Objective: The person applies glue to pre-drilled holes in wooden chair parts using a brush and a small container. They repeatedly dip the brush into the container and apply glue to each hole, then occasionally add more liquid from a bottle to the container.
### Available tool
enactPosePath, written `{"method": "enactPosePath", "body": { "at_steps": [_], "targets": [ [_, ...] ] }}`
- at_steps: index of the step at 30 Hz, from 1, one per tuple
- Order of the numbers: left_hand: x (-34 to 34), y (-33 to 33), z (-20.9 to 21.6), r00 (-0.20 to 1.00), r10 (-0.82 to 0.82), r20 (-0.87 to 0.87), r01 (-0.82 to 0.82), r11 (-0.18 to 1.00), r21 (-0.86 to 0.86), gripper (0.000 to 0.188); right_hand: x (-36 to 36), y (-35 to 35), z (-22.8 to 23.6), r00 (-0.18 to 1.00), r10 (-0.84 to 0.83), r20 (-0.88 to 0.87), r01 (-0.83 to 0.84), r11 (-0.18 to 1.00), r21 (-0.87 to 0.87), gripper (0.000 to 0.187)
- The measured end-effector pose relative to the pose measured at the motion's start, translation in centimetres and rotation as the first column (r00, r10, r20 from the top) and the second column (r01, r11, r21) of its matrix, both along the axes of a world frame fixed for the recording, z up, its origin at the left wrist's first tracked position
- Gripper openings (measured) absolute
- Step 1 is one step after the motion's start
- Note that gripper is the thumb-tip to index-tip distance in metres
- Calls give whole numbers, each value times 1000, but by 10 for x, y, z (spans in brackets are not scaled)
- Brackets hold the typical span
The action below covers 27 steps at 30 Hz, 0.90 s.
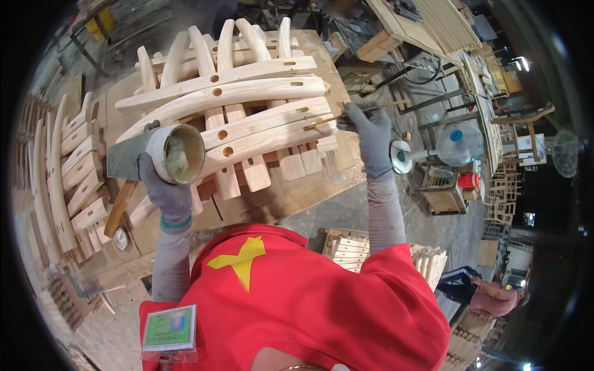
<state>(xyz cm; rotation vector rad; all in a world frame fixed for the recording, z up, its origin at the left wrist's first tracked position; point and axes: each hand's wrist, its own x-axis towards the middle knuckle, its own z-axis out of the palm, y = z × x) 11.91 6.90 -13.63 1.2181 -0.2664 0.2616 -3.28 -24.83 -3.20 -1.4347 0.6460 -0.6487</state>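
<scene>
My left hand [164, 191], in a grey glove, is wrapped round a round pot [159, 151] tilted toward me, with a pale, pasty substance inside. Beside the pot is a flat grey-green head or block [125, 159] with a wooden handle [121, 209]; whether my hand also touches it, I cannot tell. In my gloved right hand [371, 133] is a thin stick [334, 119], pinched in the fingers. Its tip reaches a slot near the right end of a curved wooden piece [272, 137]. Similar curved pieces [235, 99], with round holes and slots, lie across slats [257, 173].
More wooden pieces [80, 167] are stacked at the left of the cardboard-covered table [278, 207]. To the right are a fan [459, 143], a red container [469, 180] and a wooden box [442, 195]. Another person [492, 297] is at the far lower right.
</scene>
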Motion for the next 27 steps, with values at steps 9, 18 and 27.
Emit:
{"method": "enactPosePath", "body": {
  "at_steps": [9, 18, 27],
  "targets": [
    [-2, 1, 1, 986, -25, 168, -5, 984, 176, 55, 19, 18, 25, 898, 80, -433, -305, 822, -481, 16],
    [-7, -14, 29, 978, -117, -174, 102, 991, -91, 43, 21, 8, 34, 832, 154, -534, -492, 649, -580, 20],
    [-9, -3, -7, 941, 144, 305, -284, 827, 486, 39, 21, 4, 28, 861, 256, -439, -463, 750, -472, 19]
  ]
}}
